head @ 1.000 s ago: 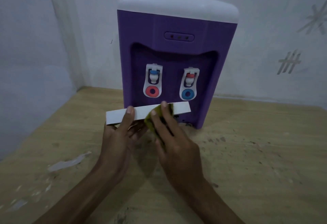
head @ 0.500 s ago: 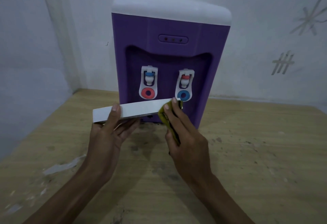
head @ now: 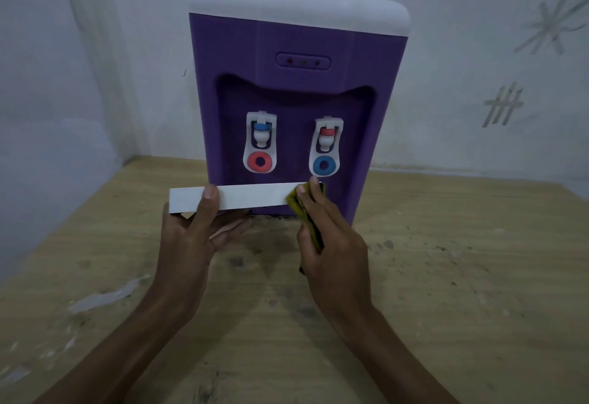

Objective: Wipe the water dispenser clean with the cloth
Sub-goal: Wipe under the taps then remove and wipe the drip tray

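The dispenser (head: 296, 100) stands at 12 o'clock on the surface (head: 446, 276), the left hand (head: 188, 241) grips the white tray (head: 248, 196) before it, and the right hand (head: 331, 244) pinches the cloth (head: 296, 204) against the tray's 3 o'clock end.

We reach both forearms forward. Our left hand (head: 191, 237) holds with thumb on top and fingers underneath. Our right hand (head: 331, 244) has its fingers curled in a pinching grip.
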Demonstrator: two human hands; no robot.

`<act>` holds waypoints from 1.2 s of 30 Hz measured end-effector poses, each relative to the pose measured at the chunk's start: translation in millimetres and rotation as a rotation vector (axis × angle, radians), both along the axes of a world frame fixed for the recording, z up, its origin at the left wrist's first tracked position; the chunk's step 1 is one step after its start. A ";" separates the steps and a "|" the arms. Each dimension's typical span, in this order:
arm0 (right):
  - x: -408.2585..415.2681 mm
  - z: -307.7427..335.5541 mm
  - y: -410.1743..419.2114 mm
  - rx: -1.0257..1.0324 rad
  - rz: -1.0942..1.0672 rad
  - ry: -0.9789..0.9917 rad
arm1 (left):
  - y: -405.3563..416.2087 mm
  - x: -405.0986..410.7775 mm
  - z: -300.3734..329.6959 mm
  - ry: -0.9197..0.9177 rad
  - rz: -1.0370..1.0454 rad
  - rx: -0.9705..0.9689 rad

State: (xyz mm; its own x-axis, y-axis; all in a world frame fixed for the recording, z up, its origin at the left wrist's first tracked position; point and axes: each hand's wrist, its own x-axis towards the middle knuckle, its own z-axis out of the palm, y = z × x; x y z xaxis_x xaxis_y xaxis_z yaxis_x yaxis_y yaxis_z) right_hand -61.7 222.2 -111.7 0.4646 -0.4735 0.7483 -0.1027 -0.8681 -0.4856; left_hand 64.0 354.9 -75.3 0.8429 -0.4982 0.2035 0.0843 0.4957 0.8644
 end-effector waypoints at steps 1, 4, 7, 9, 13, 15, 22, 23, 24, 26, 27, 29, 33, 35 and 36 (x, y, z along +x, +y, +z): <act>0.5 -0.7 3.9 -0.025 0.009 0.015 | -0.2 -0.2 -0.3 0.004 -0.004 0.003; 0.9 0.5 7.8 -0.118 0.032 0.066 | 0.4 0.5 -0.6 0.012 0.000 -0.005; -2.9 1.2 -7.1 0.006 0.026 0.006 | 2.7 0.5 2.2 -0.026 0.023 -0.011; -6.7 0.3 -15.5 0.086 0.004 -0.033 | 2.9 -1.1 2.2 -0.042 0.021 -0.014; -5.7 2.5 -1.6 0.070 -0.009 -0.057 | 1.4 -5.0 0.2 -0.049 -0.004 -0.009; -2.8 1.8 10.2 -0.020 0.023 -0.009 | 2.2 -4.6 0.6 -0.025 -0.006 -0.011; -5.1 4.3 -6.1 0.039 -0.058 -0.056 | 1.0 -5.8 2.0 -0.017 -0.032 -0.050; -4.9 4.1 -4.6 0.038 -0.063 -0.059 | 0.6 -7.3 1.5 -0.021 -0.035 -0.045; -4.0 4.0 -1.4 0.018 -0.053 -0.053 | 0.5 -8.3 1.0 -0.022 -0.037 -0.044; -1.8 4.0 6.8 -0.061 -0.009 -0.019 | 1.8 -7.5 1.4 -0.018 -0.037 -0.042; -0.8 3.9 9.0 -0.098 0.006 0.004 | 2.9 -6.0 2.1 -0.020 -0.030 -0.037; -1.0 5.0 4.6 -0.102 -0.001 0.015 | 4.6 -3.8 4.3 -0.032 -0.002 -0.022; -4.5 6.3 -13.2 0.087 -0.045 -0.092 | 5.5 -9.0 3.7 -0.178 0.031 0.039; -5.9 7.8 -15.1 0.138 -0.062 -0.121 | 6.2 -15.3 1.6 -0.290 0.039 0.067; -6.6 9.0 -13.1 0.144 -0.066 -0.120 | 6.7 -18.1 1.1 -0.334 0.041 0.074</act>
State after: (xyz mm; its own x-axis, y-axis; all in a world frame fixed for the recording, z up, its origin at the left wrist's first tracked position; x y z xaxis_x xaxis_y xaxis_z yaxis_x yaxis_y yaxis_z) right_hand -68.3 209.1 -102.7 0.3403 -0.6062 0.7188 -0.0910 -0.7821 -0.6165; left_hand 45.9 361.6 -74.3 0.7551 -0.4890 0.4366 -0.2283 0.4282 0.8744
